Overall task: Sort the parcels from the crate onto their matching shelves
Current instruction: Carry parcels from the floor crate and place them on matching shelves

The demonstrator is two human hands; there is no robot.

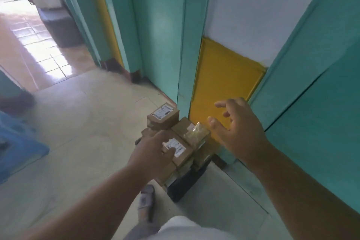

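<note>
A heap of brown cardboard parcels point(175, 142) sits low in the middle of the view, piled in a dark crate point(185, 183) that stands on the pale floor point(87, 132) against the foot of a yellow wall panel point(224, 87). Most of the crate is covered by the load; only a dark corner shows at about 6 o'clock from the heap.

The person's left hand point(152, 154) lies on the near parcel point(178, 151), the one with a white label on top. Its fingers curl over the box's left edge and the thumb rests on the label; whether it truly grips or merely touches is hard to judge through the blur. At 11 o'clock from that box, a second labelled parcel point(163, 116) sits highest on the pile, untouched. At 1 o'clock, a packet wrapped in clear film point(197, 132) lies on another box.

The right hand point(239, 132) hovers at 3 o'clock from the heap, just beside it, fingers spread wide and loosely bent, holding nothing.

The lower parcels are hidden under the upper ones and under the left hand, so their count cannot be told. The labels are too blurred to read. A sandalled foot point(146, 200) shows at 6 o'clock, beside the crate. Teal door frames point(161, 45) flank the yellow panel. At 9 o'clock a blue shape point(17, 142) is cut off by the edge and smeared.
</note>
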